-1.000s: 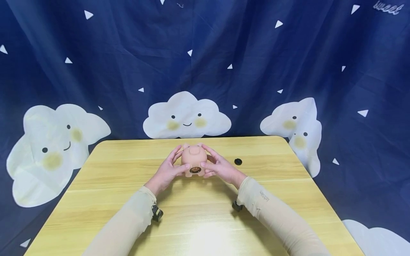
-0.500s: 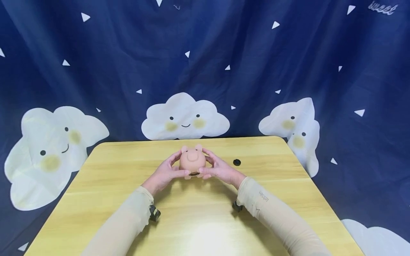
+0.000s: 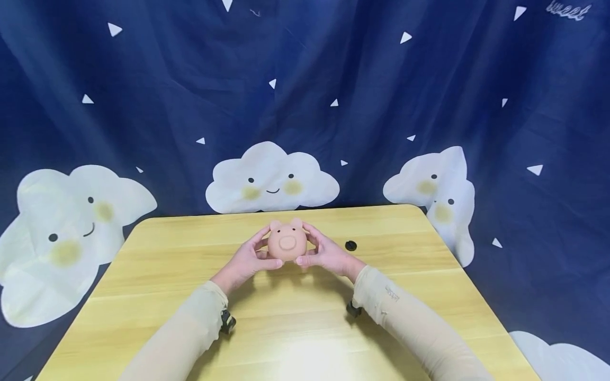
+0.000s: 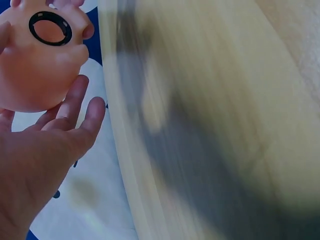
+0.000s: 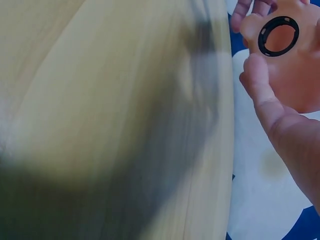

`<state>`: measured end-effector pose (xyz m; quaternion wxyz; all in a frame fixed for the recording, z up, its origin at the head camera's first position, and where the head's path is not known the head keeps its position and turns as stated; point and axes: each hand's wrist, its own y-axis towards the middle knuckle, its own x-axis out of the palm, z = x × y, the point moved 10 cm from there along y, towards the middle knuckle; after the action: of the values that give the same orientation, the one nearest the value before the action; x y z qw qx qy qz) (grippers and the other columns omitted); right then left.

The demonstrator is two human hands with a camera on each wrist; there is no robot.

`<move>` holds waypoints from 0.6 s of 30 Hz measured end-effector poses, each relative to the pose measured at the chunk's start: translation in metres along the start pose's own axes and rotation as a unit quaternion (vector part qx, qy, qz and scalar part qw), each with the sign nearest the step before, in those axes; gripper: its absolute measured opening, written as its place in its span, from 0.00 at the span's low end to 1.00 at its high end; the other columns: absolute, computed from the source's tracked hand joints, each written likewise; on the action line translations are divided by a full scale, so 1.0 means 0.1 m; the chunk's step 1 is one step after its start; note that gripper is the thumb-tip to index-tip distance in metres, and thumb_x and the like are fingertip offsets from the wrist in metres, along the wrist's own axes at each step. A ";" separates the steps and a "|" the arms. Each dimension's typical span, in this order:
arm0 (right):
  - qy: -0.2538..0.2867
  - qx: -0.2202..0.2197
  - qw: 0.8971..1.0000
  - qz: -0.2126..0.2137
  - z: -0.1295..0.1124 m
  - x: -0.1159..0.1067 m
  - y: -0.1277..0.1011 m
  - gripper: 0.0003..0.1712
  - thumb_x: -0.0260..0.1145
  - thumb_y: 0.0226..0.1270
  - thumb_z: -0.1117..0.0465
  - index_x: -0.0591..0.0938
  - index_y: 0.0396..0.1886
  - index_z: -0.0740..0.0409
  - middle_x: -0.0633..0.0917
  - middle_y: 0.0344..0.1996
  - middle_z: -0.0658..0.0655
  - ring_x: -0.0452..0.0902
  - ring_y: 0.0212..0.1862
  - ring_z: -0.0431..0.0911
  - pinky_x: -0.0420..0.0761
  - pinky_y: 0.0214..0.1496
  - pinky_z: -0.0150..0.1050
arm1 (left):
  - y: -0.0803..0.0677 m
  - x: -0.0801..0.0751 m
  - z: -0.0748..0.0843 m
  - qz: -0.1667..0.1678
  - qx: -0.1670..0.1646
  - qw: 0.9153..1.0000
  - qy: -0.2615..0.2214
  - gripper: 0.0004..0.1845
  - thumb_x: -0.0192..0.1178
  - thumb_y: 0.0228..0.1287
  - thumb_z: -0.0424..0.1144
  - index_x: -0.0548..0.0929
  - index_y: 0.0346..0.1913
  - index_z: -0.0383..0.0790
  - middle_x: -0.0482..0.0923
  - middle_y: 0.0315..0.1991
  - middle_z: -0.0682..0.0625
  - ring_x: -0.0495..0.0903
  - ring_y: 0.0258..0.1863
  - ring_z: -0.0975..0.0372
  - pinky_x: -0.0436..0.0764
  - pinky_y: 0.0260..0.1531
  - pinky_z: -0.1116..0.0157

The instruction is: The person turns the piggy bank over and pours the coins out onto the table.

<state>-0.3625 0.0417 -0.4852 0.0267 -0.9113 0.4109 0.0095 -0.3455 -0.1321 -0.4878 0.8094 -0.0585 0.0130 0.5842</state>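
A pink rubber pig (image 3: 287, 243) with a snout and two ears faces me, held just above the middle of the wooden table (image 3: 305, 328). My left hand (image 3: 250, 257) holds its left side and my right hand (image 3: 324, 253) holds its right side, fingers curled round the body. In the left wrist view the pig's underside (image 4: 35, 70) shows a black-ringed round hole (image 4: 50, 31) above my left hand (image 4: 45, 145). In the right wrist view the same ringed hole (image 5: 279, 36) shows, with my right hand's thumb (image 5: 260, 85) pressing beside it.
A small black round plug (image 3: 350, 245) lies on the table just right of my right hand. A dark blue curtain (image 3: 429, 95) with white clouds hangs behind the table's far edge. Bare tabletop stretches on both sides and in front.
Both hands have tipped the pig upright: its underside hole, which faced me a second ago, now points down and its face looks at me.
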 end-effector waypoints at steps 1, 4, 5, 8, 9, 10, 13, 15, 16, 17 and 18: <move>-0.002 -0.002 1.000 0.002 0.00 0.00 0.00 0.61 0.76 0.69 0.67 0.49 0.89 0.37 0.60 0.86 0.59 0.85 0.62 0.63 0.90 0.57 0.46 | 0.00 0.00 0.00 0.001 0.004 1.000 0.006 0.61 0.80 0.57 0.30 0.53 0.88 0.54 0.66 0.80 0.34 0.84 0.64 0.47 0.85 0.62 0.61; -0.014 -0.010 1.000 0.007 -0.02 -0.01 0.01 0.61 0.76 0.67 0.69 0.51 0.88 0.37 0.60 0.86 0.58 0.84 0.65 0.60 0.90 0.58 0.47 | 0.01 0.01 0.01 -0.002 0.014 1.000 0.010 0.61 0.80 0.56 0.28 0.54 0.87 0.53 0.66 0.80 0.36 0.84 0.64 0.46 0.86 0.62 0.60; -0.022 -0.015 1.000 0.008 -0.03 -0.01 0.02 0.61 0.76 0.67 0.70 0.52 0.88 0.37 0.60 0.85 0.58 0.83 0.65 0.60 0.90 0.58 0.47 | 0.01 0.02 0.02 -0.004 0.018 1.000 0.012 0.61 0.79 0.56 0.28 0.54 0.87 0.52 0.65 0.80 0.37 0.84 0.64 0.46 0.87 0.61 0.60; -0.048 -0.032 0.998 0.010 -0.06 -0.01 0.02 0.60 0.77 0.65 0.71 0.54 0.87 0.37 0.63 0.84 0.57 0.82 0.67 0.61 0.89 0.60 0.45 | 0.00 0.03 0.05 -0.007 0.026 1.000 0.014 0.60 0.80 0.54 0.25 0.57 0.86 0.53 0.64 0.81 0.39 0.84 0.63 0.46 0.89 0.58 0.60; -0.055 -0.038 0.998 0.011 -0.07 -0.01 0.03 0.60 0.77 0.65 0.71 0.55 0.87 0.37 0.64 0.83 0.57 0.82 0.67 0.62 0.89 0.60 0.44 | 0.00 0.03 0.05 -0.007 0.029 0.999 0.015 0.60 0.80 0.54 0.25 0.58 0.86 0.53 0.62 0.82 0.39 0.84 0.63 0.46 0.89 0.57 0.60; -0.058 -0.043 0.997 0.012 -0.08 -0.01 0.03 0.60 0.77 0.64 0.72 0.56 0.87 0.38 0.65 0.83 0.57 0.82 0.67 0.62 0.88 0.61 0.44 | 0.00 0.03 0.06 -0.007 0.031 0.999 0.014 0.60 0.80 0.54 0.25 0.58 0.86 0.53 0.61 0.82 0.40 0.84 0.63 0.47 0.90 0.57 0.60; -0.060 -0.056 0.997 0.014 -0.10 -0.01 0.04 0.59 0.78 0.63 0.73 0.57 0.86 0.38 0.65 0.83 0.57 0.81 0.68 0.64 0.88 0.62 0.46 | -0.01 0.04 0.08 -0.009 0.038 0.999 0.006 0.60 0.79 0.55 0.25 0.58 0.86 0.53 0.58 0.84 0.41 0.84 0.63 0.47 0.90 0.57 0.60; -0.059 -0.060 0.996 0.017 -0.10 -0.01 0.04 0.59 0.78 0.63 0.73 0.58 0.85 0.39 0.65 0.83 0.57 0.81 0.68 0.64 0.89 0.61 0.46 | -0.01 0.04 0.08 -0.013 0.037 0.999 -0.004 0.60 0.79 0.56 0.26 0.57 0.87 0.56 0.57 0.85 0.43 0.84 0.64 0.48 0.89 0.58 0.61; -0.059 -0.061 0.996 0.018 -0.10 -0.01 0.04 0.59 0.78 0.62 0.73 0.58 0.85 0.39 0.65 0.83 0.57 0.81 0.68 0.64 0.89 0.61 0.46 | -0.01 0.04 0.07 -0.015 0.036 0.999 -0.009 0.59 0.79 0.57 0.27 0.56 0.87 0.56 0.57 0.85 0.44 0.84 0.64 0.48 0.89 0.59 0.61; -0.061 -0.061 0.996 0.020 -0.10 -0.01 0.04 0.59 0.78 0.62 0.73 0.58 0.85 0.39 0.64 0.83 0.57 0.81 0.68 0.64 0.89 0.61 0.46 | -0.01 0.04 0.07 -0.016 0.034 0.999 -0.012 0.58 0.78 0.59 0.29 0.56 0.87 0.57 0.57 0.85 0.46 0.84 0.64 0.48 0.88 0.59 0.62; -0.063 -0.062 0.996 0.021 -0.10 0.00 0.04 0.59 0.78 0.62 0.73 0.58 0.85 0.40 0.63 0.84 0.56 0.81 0.68 0.63 0.89 0.61 0.45 | -0.01 0.04 0.07 -0.016 0.033 0.999 -0.016 0.56 0.77 0.62 0.30 0.56 0.87 0.58 0.57 0.86 0.47 0.83 0.65 0.49 0.88 0.60 0.63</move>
<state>-0.3657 0.0388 -0.4750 -0.0036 -0.8998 0.4263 0.0932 -0.3433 -0.1282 -0.4811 0.8200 -0.0228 0.0181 0.5716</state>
